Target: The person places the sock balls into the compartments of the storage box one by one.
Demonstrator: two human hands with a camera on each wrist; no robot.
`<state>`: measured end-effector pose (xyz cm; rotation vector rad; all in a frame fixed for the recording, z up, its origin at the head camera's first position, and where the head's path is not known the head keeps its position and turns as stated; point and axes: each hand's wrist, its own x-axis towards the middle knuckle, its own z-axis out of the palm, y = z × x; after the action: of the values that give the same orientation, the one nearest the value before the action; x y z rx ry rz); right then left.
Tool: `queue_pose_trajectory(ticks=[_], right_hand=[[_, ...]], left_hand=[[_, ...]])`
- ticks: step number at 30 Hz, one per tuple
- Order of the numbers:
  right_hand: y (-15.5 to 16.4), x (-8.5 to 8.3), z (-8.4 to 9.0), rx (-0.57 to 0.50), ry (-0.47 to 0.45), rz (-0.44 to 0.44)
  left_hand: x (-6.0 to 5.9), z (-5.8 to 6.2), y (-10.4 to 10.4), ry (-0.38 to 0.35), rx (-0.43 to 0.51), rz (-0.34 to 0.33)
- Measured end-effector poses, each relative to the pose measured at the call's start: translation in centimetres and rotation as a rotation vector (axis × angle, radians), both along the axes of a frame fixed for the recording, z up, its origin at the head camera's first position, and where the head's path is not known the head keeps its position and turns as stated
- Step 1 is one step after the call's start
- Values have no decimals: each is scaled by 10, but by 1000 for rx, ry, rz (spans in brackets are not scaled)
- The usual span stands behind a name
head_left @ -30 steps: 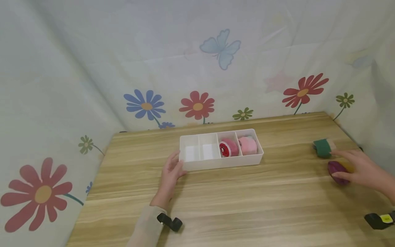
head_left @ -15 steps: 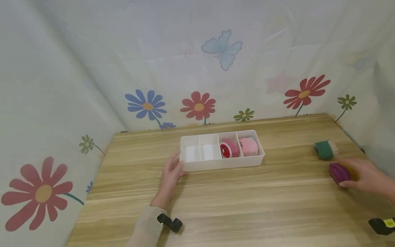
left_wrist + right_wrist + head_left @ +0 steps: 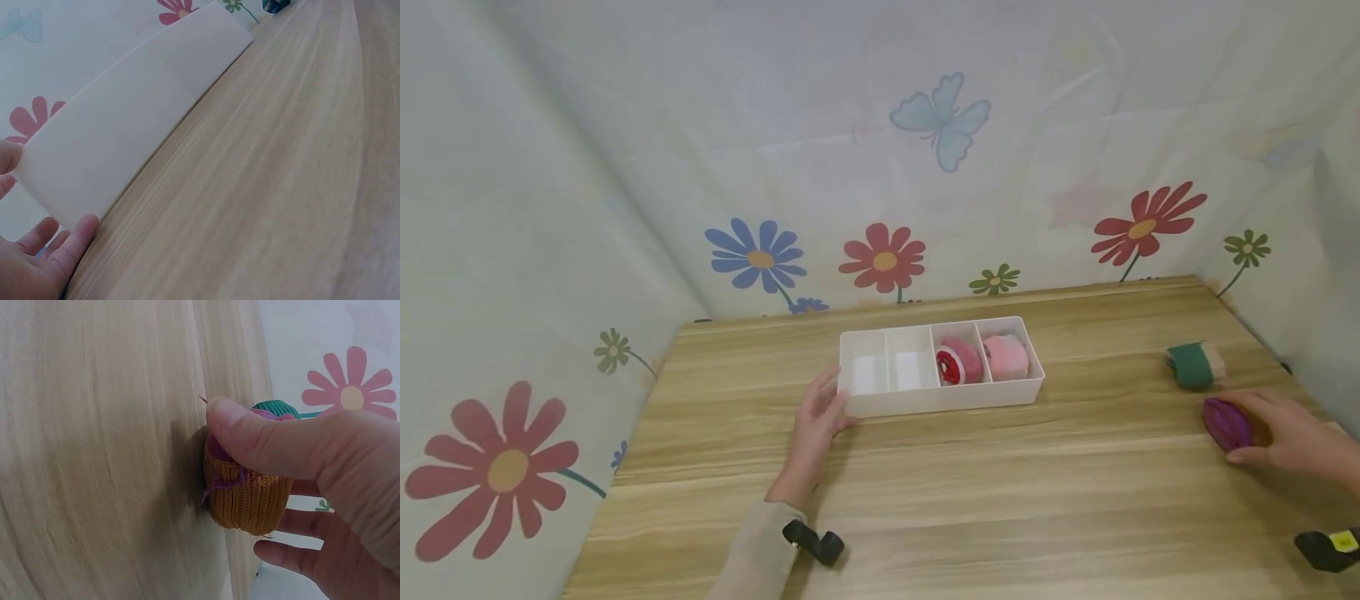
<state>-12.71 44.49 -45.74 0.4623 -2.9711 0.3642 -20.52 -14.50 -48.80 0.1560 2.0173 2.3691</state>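
At the right end of the wooden table (image 3: pixel 970 492), a person's right hand (image 3: pixel 1292 433) grasps a rolled purple-and-orange sock (image 3: pixel 1227 423), thumb laid along its near side and fingers curled behind it, the roll resting on the tabletop. Just beyond that hand, close to its fingertips, lies a second rolled sock, green and beige (image 3: pixel 1193 365), apart from the first. Well away to that hand's left, the left hand (image 3: pixel 820 417) rests with relaxed, straight fingers against the near left corner of a white four-compartment organiser tray (image 3: pixel 951 402), gripping nothing. Farthest from the left hand, the tray's two right compartments each hold a sock roll: a pink-and-red one (image 3: pixel 958 361) and a paler pink one (image 3: pixel 1006 357). The two compartments nearest the left hand show only their white floor.
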Motion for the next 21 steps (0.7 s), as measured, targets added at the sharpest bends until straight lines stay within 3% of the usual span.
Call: queue_pose_trajectory(ticks=[8, 21], right_hand=[[2, -8, -7, -37, -45, 14], [-1, -8, -12, -38, -80, -26]], left_hand=[[-5, -15, -1, 12, -11, 26], [-5, -13, -1, 24, -2, 11]])
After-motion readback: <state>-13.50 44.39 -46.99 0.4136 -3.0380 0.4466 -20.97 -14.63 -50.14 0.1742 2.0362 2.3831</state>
